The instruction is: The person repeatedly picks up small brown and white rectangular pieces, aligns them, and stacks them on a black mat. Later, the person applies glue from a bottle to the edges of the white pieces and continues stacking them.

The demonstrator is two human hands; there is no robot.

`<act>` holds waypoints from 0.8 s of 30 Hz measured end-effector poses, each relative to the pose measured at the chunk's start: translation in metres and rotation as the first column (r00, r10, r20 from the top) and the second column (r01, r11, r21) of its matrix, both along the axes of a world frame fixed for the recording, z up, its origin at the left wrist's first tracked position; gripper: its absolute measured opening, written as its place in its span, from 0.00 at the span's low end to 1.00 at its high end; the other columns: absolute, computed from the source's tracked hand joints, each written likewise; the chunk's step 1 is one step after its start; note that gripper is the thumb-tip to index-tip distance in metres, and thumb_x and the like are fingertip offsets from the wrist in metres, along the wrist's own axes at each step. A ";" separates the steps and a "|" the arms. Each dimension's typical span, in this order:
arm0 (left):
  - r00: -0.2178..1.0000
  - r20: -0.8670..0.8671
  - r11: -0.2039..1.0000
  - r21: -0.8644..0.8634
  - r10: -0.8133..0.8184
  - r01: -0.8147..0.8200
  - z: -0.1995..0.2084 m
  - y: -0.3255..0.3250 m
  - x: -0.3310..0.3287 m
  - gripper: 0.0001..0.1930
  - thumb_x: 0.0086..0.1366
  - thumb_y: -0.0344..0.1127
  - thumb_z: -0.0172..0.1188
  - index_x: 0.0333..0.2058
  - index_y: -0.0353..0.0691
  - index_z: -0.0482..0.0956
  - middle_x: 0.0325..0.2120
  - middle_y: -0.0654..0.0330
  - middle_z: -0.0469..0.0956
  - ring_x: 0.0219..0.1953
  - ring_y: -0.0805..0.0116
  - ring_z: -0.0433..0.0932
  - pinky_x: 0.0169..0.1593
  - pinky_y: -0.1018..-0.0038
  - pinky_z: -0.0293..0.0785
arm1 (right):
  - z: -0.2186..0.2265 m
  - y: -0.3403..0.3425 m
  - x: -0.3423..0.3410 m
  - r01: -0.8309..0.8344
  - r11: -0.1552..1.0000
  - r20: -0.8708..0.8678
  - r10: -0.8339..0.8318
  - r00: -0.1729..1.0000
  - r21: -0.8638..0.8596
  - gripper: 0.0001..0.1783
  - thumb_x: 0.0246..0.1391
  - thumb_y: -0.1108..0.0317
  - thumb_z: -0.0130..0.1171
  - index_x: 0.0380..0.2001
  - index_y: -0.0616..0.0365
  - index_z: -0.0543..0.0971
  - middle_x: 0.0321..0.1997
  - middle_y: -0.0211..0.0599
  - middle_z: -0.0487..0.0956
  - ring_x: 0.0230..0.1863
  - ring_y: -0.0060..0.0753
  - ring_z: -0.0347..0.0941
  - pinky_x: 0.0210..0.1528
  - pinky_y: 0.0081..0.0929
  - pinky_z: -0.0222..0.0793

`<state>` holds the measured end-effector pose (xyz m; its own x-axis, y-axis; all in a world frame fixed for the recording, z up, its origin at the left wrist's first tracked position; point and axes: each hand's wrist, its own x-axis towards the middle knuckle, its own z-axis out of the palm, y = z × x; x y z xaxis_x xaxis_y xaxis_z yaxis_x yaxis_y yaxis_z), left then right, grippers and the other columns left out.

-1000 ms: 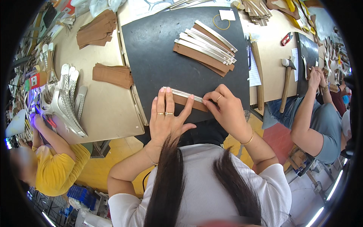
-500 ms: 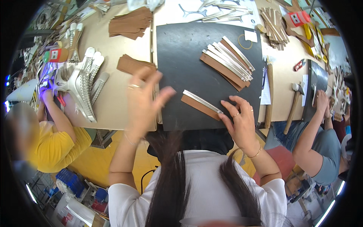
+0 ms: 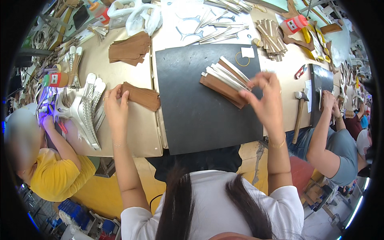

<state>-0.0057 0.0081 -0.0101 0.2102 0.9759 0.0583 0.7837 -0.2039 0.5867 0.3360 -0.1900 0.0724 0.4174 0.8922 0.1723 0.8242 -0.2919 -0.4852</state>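
Left hand (image 3: 117, 105) is right at the end of some fanned brown strips (image 3: 141, 97). Right hand (image 3: 267, 102) is by the silver-and-brown strips (image 3: 220, 82) on a black mat (image 3: 196, 128), hammer (image 3: 299, 118) off to the right.

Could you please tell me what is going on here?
The person's left hand is at the left end of the brown strips on the table. The right hand is at the right end of silver and brown strips on a black mat; whether it grips any is unclear. A hammer lies right of the mat.

Brown strips (image 3: 141, 97), silvery strips (image 3: 226, 78), black mat (image 3: 196, 126)
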 end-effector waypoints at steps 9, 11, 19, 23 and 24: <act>0.998 0.055 1.000 -0.002 0.022 -0.022 0.003 -0.003 0.001 0.16 0.61 0.30 0.67 0.48 0.32 0.81 0.37 0.55 0.75 0.35 0.65 0.75 0.45 0.69 0.74 | -0.056 0.167 0.049 -0.430 0.899 0.452 0.351 0.820 0.082 0.09 0.55 0.68 0.61 0.40 0.51 0.85 0.47 0.31 0.79 0.48 0.36 0.74 0.51 0.35 0.70; 0.996 0.082 0.999 0.034 0.022 -0.025 0.004 -0.004 0.003 0.15 0.60 0.29 0.67 0.45 0.32 0.81 0.35 0.57 0.76 0.35 0.66 0.74 0.43 0.69 0.73 | -0.071 0.186 0.045 -0.478 0.878 0.560 0.385 0.733 0.022 0.10 0.55 0.69 0.59 0.39 0.50 0.85 0.47 0.29 0.79 0.48 0.34 0.74 0.51 0.34 0.71; 0.976 0.164 0.987 -0.099 0.142 -0.126 0.015 -0.005 0.012 0.10 0.58 0.28 0.67 0.38 0.31 0.82 0.29 0.55 0.80 0.32 0.63 0.78 0.41 0.69 0.73 | -0.063 0.222 0.028 -0.373 0.872 -0.031 0.403 0.915 0.317 0.08 0.56 0.68 0.64 0.39 0.51 0.87 0.43 0.25 0.84 0.44 0.25 0.79 0.46 0.26 0.73; 0.992 0.122 1.000 -0.017 0.021 -0.019 0.032 -0.025 0.023 0.07 0.60 0.28 0.66 0.36 0.32 0.84 0.32 0.52 0.81 0.35 0.58 0.80 0.42 0.68 0.74 | -0.028 0.219 0.022 -0.109 0.876 -0.635 0.421 0.648 0.469 0.14 0.60 0.65 0.64 0.48 0.57 0.83 0.43 0.35 0.85 0.45 0.23 0.80 0.49 0.22 0.75; 0.994 0.113 1.000 -0.005 -0.014 0.014 0.036 -0.031 0.026 0.07 0.60 0.28 0.66 0.37 0.33 0.84 0.32 0.52 0.81 0.35 0.58 0.80 0.42 0.68 0.74 | -0.020 0.215 0.022 -0.110 0.860 -0.667 0.462 0.585 0.499 0.17 0.61 0.65 0.63 0.51 0.60 0.81 0.45 0.39 0.85 0.48 0.28 0.80 0.53 0.23 0.75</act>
